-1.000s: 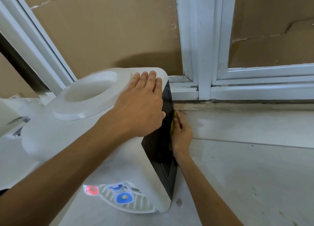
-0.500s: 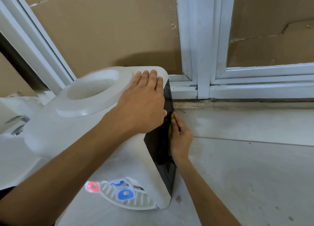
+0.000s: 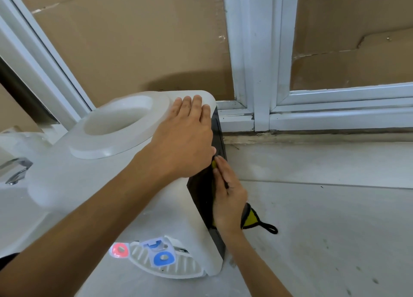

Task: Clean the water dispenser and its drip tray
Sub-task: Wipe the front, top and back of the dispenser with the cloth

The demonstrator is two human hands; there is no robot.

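Observation:
A white tabletop water dispenser [image 3: 125, 185] stands on a pale counter, its round bottle well open on top. My left hand [image 3: 185, 138] lies flat on its top right corner, fingers straight. My right hand [image 3: 230, 198] presses a yellow cloth [image 3: 249, 218] with black trim against the dispenser's black side panel [image 3: 201, 196]; a corner of the cloth with a black loop hangs out below my wrist. The white slotted drip tray [image 3: 178, 267] sits at the dispenser's base, under the red tap [image 3: 119, 249] and the blue tap [image 3: 163, 258].
A white window frame [image 3: 261, 73] backed by brown cardboard runs behind the dispenser. The grey counter [image 3: 324, 218] stretches to the right. A metal faucet [image 3: 16, 169] and a white sink edge lie at the far left.
My right hand has slid down the black side panel with the cloth, and the cloth's corner and loop now hang out below the wrist. My left hand stays on the dispenser's top.

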